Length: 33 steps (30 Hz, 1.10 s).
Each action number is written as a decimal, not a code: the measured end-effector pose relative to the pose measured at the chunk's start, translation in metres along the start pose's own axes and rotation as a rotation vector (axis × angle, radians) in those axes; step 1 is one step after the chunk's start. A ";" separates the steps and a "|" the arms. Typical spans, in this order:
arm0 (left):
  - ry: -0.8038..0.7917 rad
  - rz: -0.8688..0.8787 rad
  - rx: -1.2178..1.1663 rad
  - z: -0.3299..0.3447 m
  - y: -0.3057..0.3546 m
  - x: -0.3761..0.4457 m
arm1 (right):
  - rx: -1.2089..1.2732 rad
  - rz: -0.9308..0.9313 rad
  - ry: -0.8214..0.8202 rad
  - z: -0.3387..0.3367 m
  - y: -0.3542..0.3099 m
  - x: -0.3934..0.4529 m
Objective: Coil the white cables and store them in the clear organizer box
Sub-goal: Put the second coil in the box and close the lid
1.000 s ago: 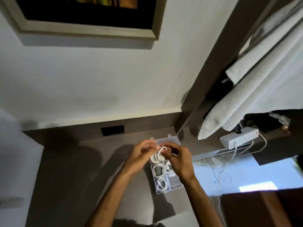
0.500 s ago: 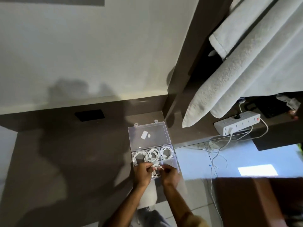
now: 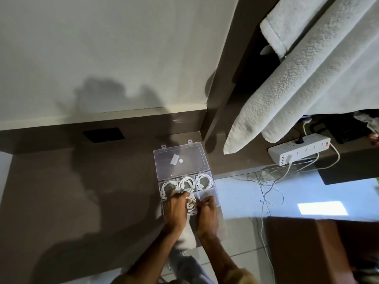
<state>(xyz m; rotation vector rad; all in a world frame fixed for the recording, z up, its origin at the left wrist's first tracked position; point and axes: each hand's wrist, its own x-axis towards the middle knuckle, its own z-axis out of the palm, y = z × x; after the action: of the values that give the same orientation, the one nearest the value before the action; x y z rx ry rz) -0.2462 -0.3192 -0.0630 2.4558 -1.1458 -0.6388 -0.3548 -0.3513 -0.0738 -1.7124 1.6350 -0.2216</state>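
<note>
The clear organizer box [image 3: 213, 196] lies open on the brown desk [image 3: 102, 191], its lid [image 3: 180, 159] flat behind it. Three coiled white cables fill the back row: left [image 3: 167, 186], middle [image 3: 187, 183], right [image 3: 204, 180]. My left hand [image 3: 176, 212] and my right hand [image 3: 206, 214] press together over the front compartments. Both hold a coiled white cable [image 3: 191, 204] between them, low in the middle front compartment. The front right compartment [image 3: 207, 194] looks bare.
A white power strip [image 3: 299, 152] with plugged cords sits on a ledge at right. Loose white wires [image 3: 268, 185] trail down to the pale floor. White towels [image 3: 297, 78] hang above. A dark socket plate [image 3: 103, 134] is on the back panel.
The view tilted down and the hands dropped from above the box into its front row with the coil. Since half a second ago they sit slightly lower over it.
</note>
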 end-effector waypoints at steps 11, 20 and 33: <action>-0.008 0.114 0.051 0.009 -0.015 -0.014 | -0.308 -0.065 -0.011 0.004 -0.015 0.003; -0.063 0.031 0.098 0.010 -0.001 -0.008 | -0.284 -0.255 0.028 -0.002 0.016 -0.010; 0.125 0.019 -0.204 -0.019 -0.021 -0.007 | -0.163 -0.213 0.121 -0.044 -0.002 0.010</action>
<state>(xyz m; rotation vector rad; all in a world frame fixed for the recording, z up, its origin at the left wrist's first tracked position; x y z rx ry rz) -0.2271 -0.2983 -0.0559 2.2756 -1.0031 -0.5584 -0.3775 -0.3774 -0.0452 -2.0346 1.5917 -0.3062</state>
